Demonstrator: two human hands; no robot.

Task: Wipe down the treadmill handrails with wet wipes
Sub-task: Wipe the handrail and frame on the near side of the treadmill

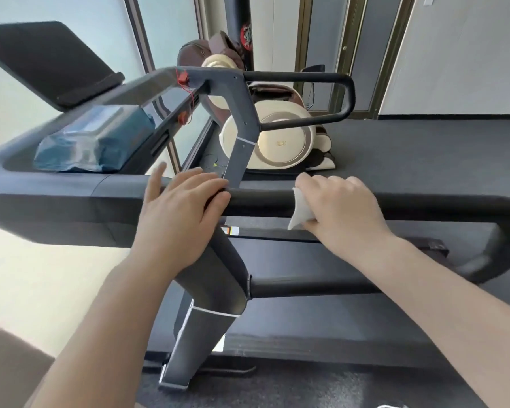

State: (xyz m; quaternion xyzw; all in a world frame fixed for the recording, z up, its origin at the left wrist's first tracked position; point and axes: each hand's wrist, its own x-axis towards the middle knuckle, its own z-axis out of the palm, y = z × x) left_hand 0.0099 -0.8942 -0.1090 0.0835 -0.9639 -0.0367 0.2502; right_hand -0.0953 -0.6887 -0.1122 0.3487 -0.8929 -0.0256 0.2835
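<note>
A black padded handrail (424,206) runs across the middle of the head view and curves down at the far right. My right hand (340,206) is wrapped over it, pressing a folded white wet wipe (299,209) against the bar. My left hand (178,206) lies flat with fingers spread where the handrail joins the grey upright (215,284). A blue pack of wet wipes (96,142) lies in the console tray (9,167) at the left. The far handrail (306,78) loops behind.
The treadmill screen (47,60) tilts up at the top left. A red safety clip (183,78) and cord hang on the console. A cream and brown massage chair (280,139) stands beyond the treadmill. The belt deck (321,251) lies below the handrail. Dark floor stretches right.
</note>
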